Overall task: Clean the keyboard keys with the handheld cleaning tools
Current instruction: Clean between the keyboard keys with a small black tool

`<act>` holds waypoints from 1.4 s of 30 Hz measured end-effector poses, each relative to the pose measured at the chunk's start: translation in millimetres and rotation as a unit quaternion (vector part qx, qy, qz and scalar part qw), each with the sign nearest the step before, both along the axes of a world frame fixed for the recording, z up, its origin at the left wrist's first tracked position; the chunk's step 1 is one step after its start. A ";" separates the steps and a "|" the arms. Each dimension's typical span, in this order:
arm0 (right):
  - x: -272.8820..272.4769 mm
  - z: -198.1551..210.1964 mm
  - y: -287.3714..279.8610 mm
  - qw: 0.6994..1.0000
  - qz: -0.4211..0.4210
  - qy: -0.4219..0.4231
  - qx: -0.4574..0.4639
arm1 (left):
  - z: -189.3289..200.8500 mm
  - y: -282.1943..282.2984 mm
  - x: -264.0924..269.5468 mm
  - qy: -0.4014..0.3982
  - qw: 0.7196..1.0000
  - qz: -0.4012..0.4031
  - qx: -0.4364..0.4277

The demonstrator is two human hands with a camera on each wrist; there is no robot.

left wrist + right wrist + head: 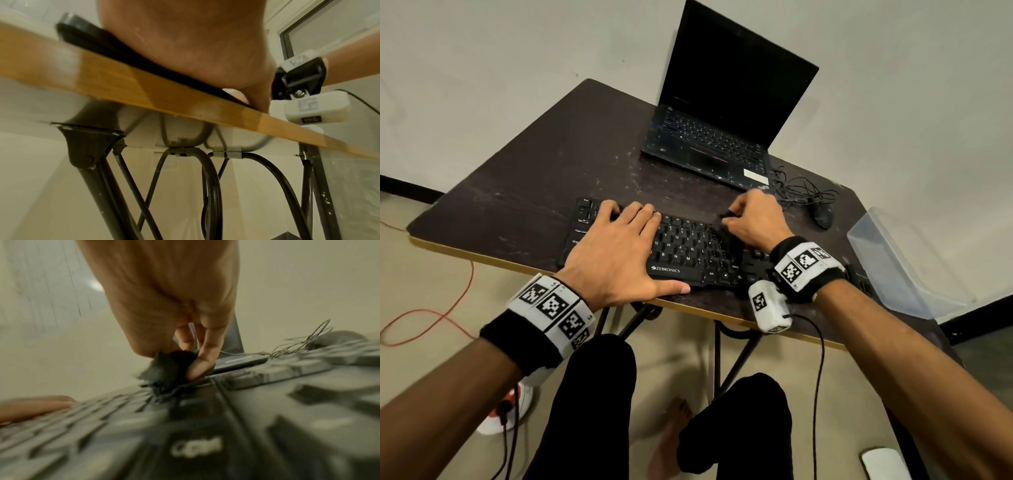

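Observation:
A black Zebronics keyboard (681,246) lies near the front edge of the dark table (517,192). My left hand (616,250) lies flat on its left half with fingers straight, the thumb along its front edge. My right hand (753,219) pinches a small black brush (722,229) over the keys right of centre. In the right wrist view the brush's dark bristles (168,369) touch the keyboard (246,418), held between the thumb and fingers (205,353). The left wrist view shows only my palm (195,48) on the keyboard edge (86,37).
An open black laptop (722,113) stands behind the keyboard. A black mouse (823,216) with tangled cable lies to the right. A clear plastic box (893,260) stands past the table's right edge. Folding table legs (205,186) are under the top. A red cable (448,308) lies on the floor.

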State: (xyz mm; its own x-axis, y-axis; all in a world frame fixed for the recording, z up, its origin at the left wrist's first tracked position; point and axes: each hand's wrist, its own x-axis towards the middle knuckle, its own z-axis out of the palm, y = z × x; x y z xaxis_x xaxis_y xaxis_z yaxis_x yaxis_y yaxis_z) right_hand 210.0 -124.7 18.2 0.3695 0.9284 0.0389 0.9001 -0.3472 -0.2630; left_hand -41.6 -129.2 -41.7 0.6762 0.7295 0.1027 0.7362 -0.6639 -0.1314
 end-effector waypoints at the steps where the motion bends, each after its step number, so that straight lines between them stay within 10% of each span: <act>1: 6.9 0.5 -1.8 1.000 -0.010 0.005 0.000 | 0.1 0.5 0.1 -0.002 1.000 0.002 0.001; 6: -27.4 -9.2 5.7 0.992 0.071 0.105 -0.001 | -1.2 0.5 2.1 0.002 1.000 -0.003 0.004; 18: -50.5 -11.4 2.6 0.986 0.163 0.038 0.027 | -5.9 15.9 -47.9 -0.102 0.992 0.024 -0.065; 24: -50.0 -3.8 3.3 0.987 0.158 0.034 0.014 | -8.8 29.1 -107.2 -0.243 0.950 0.022 -0.196; 42: -146.8 -3.0 67.9 0.954 0.294 0.052 0.020 | 2.5 43.1 -102.3 -0.301 0.893 0.091 -0.322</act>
